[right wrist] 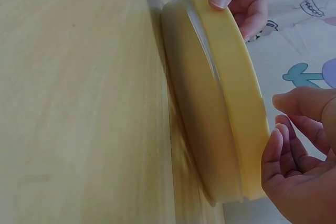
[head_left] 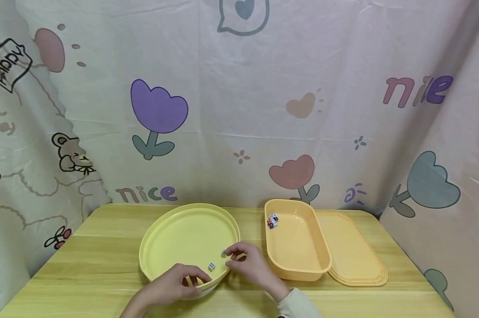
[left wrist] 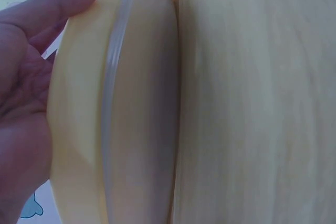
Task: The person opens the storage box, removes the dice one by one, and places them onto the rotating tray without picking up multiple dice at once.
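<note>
My left hand (head_left: 175,285) grips the near rim of a round yellow tray (head_left: 183,236), with the thumb outside the wall and the fingers over the inner side. In the left wrist view, a pale seam runs around the tray's side (left wrist: 139,103). A small white die (head_left: 211,266) lies inside the tray near the front. A second die (head_left: 223,253) sits by the right rim, at the fingertips of my right hand (head_left: 249,265). That hand reaches over the rim, its thumb and fingers bent and apart in the right wrist view, with no die visible between them.
Right of the tray stands an orange rectangular box (head_left: 296,238), several dice (head_left: 273,221) gathered in its far left corner. A flat orange lid (head_left: 354,247) lies beside it, partly under the box. Behind the wooden table (head_left: 84,251) hangs a printed curtain (head_left: 231,97).
</note>
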{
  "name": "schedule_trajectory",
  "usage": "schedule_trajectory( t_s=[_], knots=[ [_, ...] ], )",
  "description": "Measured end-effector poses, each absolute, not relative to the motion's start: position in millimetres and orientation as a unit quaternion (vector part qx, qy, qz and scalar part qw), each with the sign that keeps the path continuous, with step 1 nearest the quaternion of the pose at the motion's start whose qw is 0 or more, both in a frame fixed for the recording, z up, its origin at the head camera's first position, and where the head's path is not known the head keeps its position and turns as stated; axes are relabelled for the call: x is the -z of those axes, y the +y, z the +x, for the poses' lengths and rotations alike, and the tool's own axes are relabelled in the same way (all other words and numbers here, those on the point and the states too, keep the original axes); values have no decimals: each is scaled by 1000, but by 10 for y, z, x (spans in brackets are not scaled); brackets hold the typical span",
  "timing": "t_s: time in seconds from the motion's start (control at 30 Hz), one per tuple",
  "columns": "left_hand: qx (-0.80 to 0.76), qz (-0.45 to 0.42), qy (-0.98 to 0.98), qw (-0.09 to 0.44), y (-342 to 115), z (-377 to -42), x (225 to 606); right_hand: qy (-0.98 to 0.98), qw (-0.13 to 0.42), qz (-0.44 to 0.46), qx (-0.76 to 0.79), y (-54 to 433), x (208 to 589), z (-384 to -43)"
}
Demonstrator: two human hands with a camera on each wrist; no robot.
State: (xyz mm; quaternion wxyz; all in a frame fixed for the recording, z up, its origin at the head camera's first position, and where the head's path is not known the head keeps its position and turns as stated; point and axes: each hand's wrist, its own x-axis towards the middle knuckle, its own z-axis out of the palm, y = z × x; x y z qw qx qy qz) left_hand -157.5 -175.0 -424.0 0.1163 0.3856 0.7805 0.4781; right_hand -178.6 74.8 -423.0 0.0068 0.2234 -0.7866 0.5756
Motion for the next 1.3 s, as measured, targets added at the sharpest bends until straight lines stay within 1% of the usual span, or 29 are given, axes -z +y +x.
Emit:
schedule_trajectory(
  t_s=[0.5, 0.67, 0.87, 1.0, 1.17, 1.3],
  knots=[
    [-477, 386, 781, 117, -1730, -1569, 4233, -785, 10, 226, -577, 772, 4237, -1782],
    [-479, 380, 781, 123, -1719, -1567, 4235, -796, 21, 226, -561, 793, 4202, -1779],
    [-480, 372, 785, 120, -1748, -1564, 4212, -806, 36, 225, -546, 852, 4024, -1814],
    [-482, 378, 782, 116, -1752, -1554, 4202, -805, 54, 210, -552, 977, 3844, -1873],
    [-483, 379, 781, 116, -1740, -1543, 4207, -814, 89, 177, -546, 1207, 3597, -2076],
    [-484, 372, 782, 123, -1742, -1550, 4209, -831, 104, 144, -528, 1401, 3442, -2256]
  ],
)
